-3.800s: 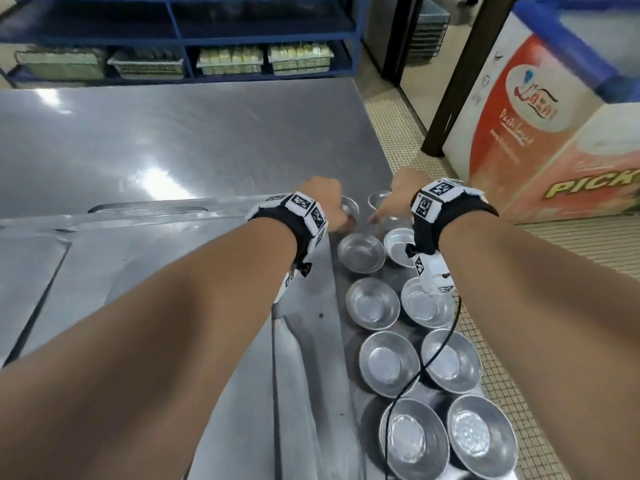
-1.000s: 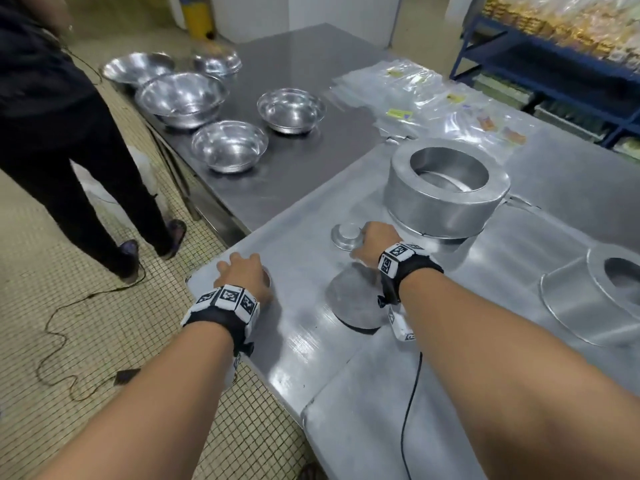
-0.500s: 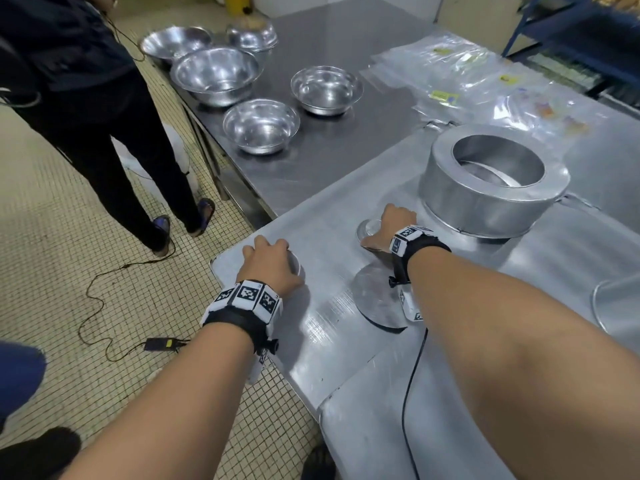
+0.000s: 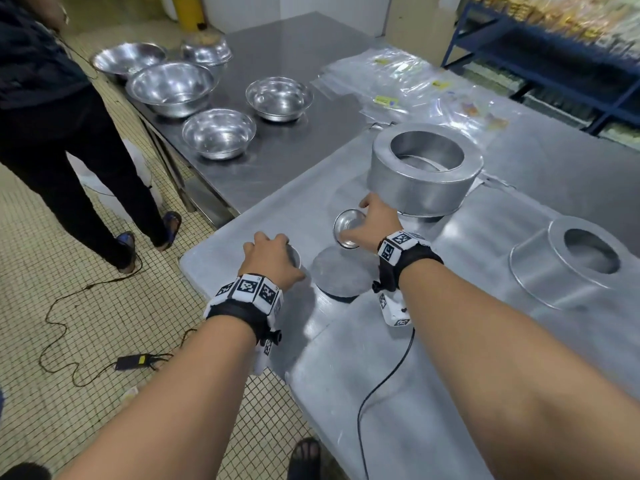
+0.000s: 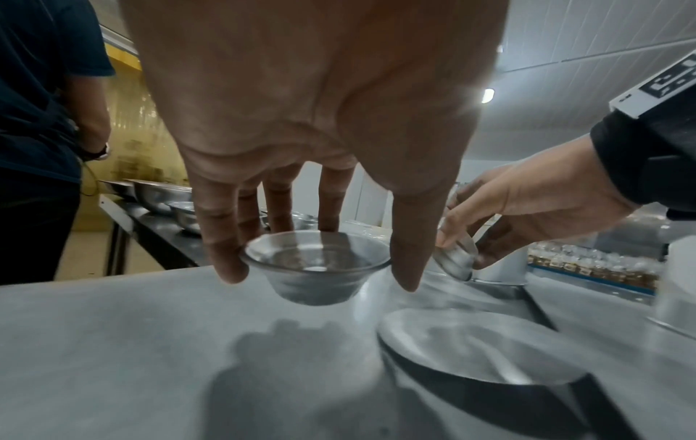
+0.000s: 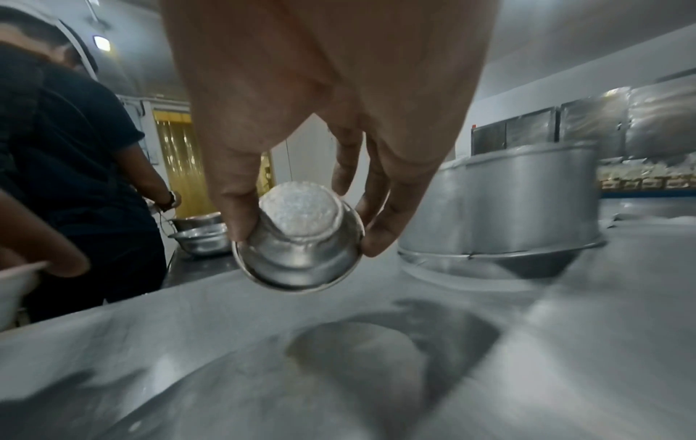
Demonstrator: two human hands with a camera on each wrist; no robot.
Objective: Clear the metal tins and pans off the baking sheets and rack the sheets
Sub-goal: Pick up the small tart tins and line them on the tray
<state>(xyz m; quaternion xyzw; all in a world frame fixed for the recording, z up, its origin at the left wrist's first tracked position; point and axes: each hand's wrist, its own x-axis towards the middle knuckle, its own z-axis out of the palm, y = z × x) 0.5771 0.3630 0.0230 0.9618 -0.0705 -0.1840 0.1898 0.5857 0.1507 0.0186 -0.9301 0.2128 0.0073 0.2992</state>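
Note:
My left hand grips a small round metal tin by its rim, near the corner of a grey baking sheet. In the left wrist view this tin sits upright between my fingertips, just above the sheet. My right hand pinches a second small tin, lifted and tipped on its side. In the right wrist view that tin shows its underside between thumb and fingers. A flat round metal disc lies on the sheet between my hands.
A large round cake pan stands just behind my right hand; another one lies tilted at the right. Steel bowls and plastic bags are on the far table. A person stands at the left, with a cable on the floor.
My right hand has lifted its tin off the sheet and tipped it sideways. My left hand keeps its grip on its tin at the sheet's corner.

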